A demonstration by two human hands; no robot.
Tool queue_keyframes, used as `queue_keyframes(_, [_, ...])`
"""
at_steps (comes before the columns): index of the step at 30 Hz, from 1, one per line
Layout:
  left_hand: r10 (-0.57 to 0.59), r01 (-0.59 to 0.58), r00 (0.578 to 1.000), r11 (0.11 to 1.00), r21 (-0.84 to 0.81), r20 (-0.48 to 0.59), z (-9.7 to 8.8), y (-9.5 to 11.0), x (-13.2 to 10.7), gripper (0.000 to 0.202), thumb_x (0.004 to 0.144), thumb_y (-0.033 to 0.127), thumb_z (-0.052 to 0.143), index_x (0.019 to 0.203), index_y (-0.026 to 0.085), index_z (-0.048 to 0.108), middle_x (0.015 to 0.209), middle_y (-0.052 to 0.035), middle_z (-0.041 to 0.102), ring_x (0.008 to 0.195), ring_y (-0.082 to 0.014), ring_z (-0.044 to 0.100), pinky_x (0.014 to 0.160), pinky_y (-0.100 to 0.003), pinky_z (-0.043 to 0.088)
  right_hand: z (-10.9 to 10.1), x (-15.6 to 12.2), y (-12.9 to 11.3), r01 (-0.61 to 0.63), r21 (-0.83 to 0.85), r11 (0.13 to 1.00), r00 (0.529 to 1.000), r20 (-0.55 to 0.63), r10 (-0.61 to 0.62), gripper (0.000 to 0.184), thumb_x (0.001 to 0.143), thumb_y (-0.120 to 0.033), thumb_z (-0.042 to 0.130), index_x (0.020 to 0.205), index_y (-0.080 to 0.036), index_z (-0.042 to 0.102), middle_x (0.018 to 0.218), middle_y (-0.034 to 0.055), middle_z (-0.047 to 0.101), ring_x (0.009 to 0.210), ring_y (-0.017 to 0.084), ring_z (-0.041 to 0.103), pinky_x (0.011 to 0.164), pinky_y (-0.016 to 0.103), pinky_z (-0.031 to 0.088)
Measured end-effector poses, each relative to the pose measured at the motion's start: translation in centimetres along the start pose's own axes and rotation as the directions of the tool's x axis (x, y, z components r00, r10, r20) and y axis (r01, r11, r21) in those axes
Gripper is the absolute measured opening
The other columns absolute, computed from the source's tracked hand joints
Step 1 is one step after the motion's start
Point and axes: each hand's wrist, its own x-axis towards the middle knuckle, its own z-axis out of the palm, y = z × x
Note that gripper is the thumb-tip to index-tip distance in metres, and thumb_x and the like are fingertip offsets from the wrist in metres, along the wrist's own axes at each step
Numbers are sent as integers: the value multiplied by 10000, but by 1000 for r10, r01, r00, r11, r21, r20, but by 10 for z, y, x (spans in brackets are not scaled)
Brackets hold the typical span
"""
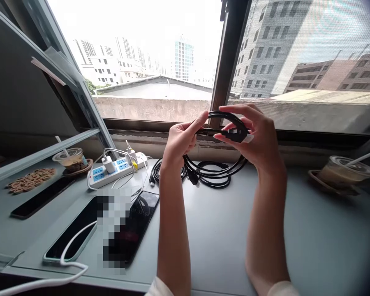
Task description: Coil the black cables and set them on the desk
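A looped black cable (217, 172) hangs in the air above the table, held by both hands. My left hand (183, 137) is closed round the left side of the loops, with its thumb pointing up along them. My right hand (255, 131) pinches the right side, near a thick black plug (237, 133) with a pale tip. Another black plug (193, 176) dangles from the bottom of the loops. Behind, on the table, lie two more coiled black cables, one to the left (156, 170) and one to the right (226, 181), partly hidden by the held one and my left arm.
A white power strip (111, 172) with chargers and white cords stands at back left. Two phones (70, 234) (144, 213) lie before it; a dark slab (43, 197) and drink cup (69, 158) are further left. Another cup (345, 172) stands right, a window (225, 61) behind.
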Motion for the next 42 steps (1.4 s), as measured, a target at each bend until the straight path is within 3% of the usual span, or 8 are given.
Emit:
queue_keyframes(4, [-16, 15, 1000, 999, -28, -12, -1, -5, 5, 381, 718, 510, 654, 643, 163, 517, 459, 85, 180, 372, -11, 124, 345, -207, 59, 6, 2, 2, 133, -40, 990, 990, -47, -135, 357, 678, -258, 787, 1011, -266, 657, 1013, 16, 585, 930, 191, 574, 731, 272, 527])
queue_keyframes(9, [-18, 20, 1000, 991, -136, 16, -1, -9, 9, 350, 704, 474, 694, 822, 180, 544, 471, 90, 184, 364, -4, 127, 328, -181, 57, 6, 0, 10, 89, -86, 992, 982, -160, -102, 50, 793, -273, 684, 838, -250, 683, 977, 11, 601, 876, 167, 578, 593, 236, 511])
queue_keyframes(20, [-32, 99, 983, 923, -371, 183, 11, -5, 9, 164, 829, 270, 605, 759, 164, 501, 482, 93, 253, 332, 14, 196, 298, -130, 92, 0, 0, 24, 37, -295, 955, 959, -259, -118, 149, 809, -313, 662, 949, -262, 662, 1002, 30, 581, 904, 187, 565, 749, 295, 498])
queue_keyframes(26, [-25, 77, 991, 904, -420, 128, 22, -10, 11, 101, 868, 104, 489, 953, 141, 449, 550, 77, 443, 380, -1, 368, 369, -105, 275, 13, -3, 78, -150, -273, 950, 936, -348, 48, 188, 831, -350, 617, 946, -203, 648, 867, 35, 610, 701, 157, 567, 579, 256, 457])
queue_keyframes(29, [-46, 78, 988, 971, -225, 146, 25, -19, 14, 260, 833, 123, 553, 1057, 142, 423, 632, 33, 553, 527, -62, 556, 534, -158, 440, 13, -6, 103, -278, -238, 931, 859, -495, 130, 203, 823, -341, 615, 920, -165, 647, 871, 52, 610, 771, 170, 568, 601, 252, 459])
queue_keyframes(32, [-164, 137, 969, 979, 150, 184, 28, -33, 19, 152, 842, 131, 509, 988, 135, 469, 639, 12, 549, 603, -108, 601, 571, -192, 470, 6, -11, 115, -478, -99, 873, 752, -560, 348, 278, 796, -345, 633, 990, -145, 631, 924, 65, 593, 775, 158, 566, 595, 232, 479])
queue_keyframes(36, [-287, 226, 954, 875, 428, 83, 35, -60, 31, 183, 806, 95, 464, 984, 133, 478, 699, -9, 536, 621, -129, 572, 530, -215, 486, -5, -26, 121, -715, 57, 697, 647, -326, 689, 340, 778, -328, 641, 1067, -150, 618, 818, 34, 570, 624, 118, 577, 447, 171, 454])
queue_keyframes(42, [-391, 311, 919, 803, 508, 56, 32, -106, 51, 434, 737, 37, 481, 1156, 142, 435, 877, -52, 587, 581, -113, 570, 503, -208, 487, -7, -54, 146, -869, 25, 494, 492, -68, 868, 206, 737, -50, 657, 936, -101, 657, 667, -6, 563, 507, 74, 518, 418, 158, 458])
